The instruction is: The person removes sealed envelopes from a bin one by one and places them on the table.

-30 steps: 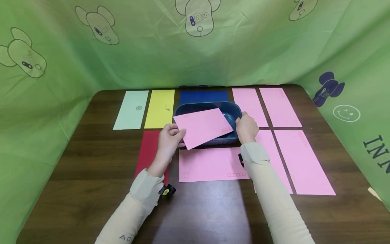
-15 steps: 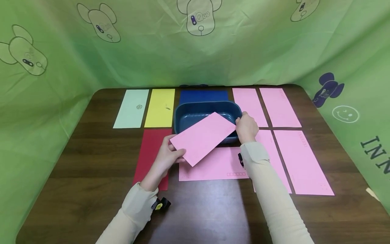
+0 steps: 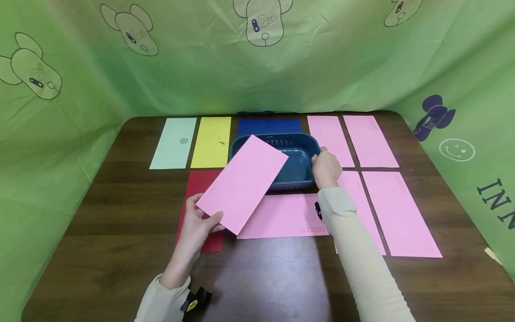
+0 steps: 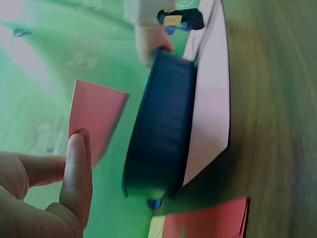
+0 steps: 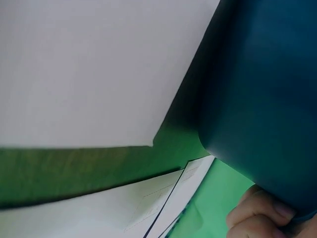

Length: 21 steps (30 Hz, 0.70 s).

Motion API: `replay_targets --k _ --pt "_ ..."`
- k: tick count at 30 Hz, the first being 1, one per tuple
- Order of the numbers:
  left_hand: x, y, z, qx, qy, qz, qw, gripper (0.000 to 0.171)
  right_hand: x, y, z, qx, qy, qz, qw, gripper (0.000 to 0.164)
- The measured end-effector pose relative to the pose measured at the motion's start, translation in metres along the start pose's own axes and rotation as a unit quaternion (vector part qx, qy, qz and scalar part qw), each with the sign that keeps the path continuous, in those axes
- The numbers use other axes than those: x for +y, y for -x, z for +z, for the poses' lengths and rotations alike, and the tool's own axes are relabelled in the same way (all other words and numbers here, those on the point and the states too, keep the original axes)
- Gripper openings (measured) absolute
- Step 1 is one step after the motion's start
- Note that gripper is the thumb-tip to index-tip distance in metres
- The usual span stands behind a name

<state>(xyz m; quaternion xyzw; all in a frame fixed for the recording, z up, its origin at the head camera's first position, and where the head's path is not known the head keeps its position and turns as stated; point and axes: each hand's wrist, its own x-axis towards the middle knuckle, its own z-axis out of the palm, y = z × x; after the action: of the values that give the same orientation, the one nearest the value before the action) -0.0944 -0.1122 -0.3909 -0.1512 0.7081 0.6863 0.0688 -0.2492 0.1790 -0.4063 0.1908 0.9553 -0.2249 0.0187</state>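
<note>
My left hand (image 3: 199, 223) pinches a pink envelope (image 3: 243, 183) by its near corner, thumb on top. The envelope slants up over the left part of a dark blue plastic basin (image 3: 295, 167) and hides that part in the head view. In the left wrist view the envelope (image 4: 96, 116) rises between thumb and fingers, apart from the basin (image 4: 161, 124). At the basin's right end my right hand (image 3: 327, 169) grips the rim; its curled fingers (image 5: 262, 210) show at the edge in the right wrist view. Below the basin lies another pink envelope (image 3: 285, 219), partly covered by the held one.
Left of the basin lie a pale green envelope (image 3: 173, 143), a yellow one (image 3: 211, 143) and a red one (image 3: 201, 183). Behind it is a blue envelope (image 3: 269, 125). Several pink envelopes (image 3: 396, 210) lie in pairs to the right. A green curtain (image 3: 193, 76) surrounds the wooden table (image 3: 100, 223).
My left hand has drawn the pink envelope left and toward me, turning it steeper, so more of the basin's inside shows. My right hand has stayed at the basin's rim.
</note>
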Motion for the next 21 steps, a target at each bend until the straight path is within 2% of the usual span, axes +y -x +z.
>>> replay_targets --k 7,11,21 --pt "-0.006 0.012 -0.028 0.046 0.026 -0.009 0.9986 0.064 -0.001 0.0 -0.001 -0.003 -0.001 0.001 1.0 0.039" --pt "-0.012 0.017 -0.043 0.08 0.033 -0.004 0.9962 0.066 0.0 -0.001 0.0 0.005 0.0 -0.004 1.0 0.038" --pt "-0.029 0.023 -0.08 0.181 0.04 -0.017 0.9825 0.065 0.001 0.0 0.001 0.002 0.0 -0.003 1.0 0.039"
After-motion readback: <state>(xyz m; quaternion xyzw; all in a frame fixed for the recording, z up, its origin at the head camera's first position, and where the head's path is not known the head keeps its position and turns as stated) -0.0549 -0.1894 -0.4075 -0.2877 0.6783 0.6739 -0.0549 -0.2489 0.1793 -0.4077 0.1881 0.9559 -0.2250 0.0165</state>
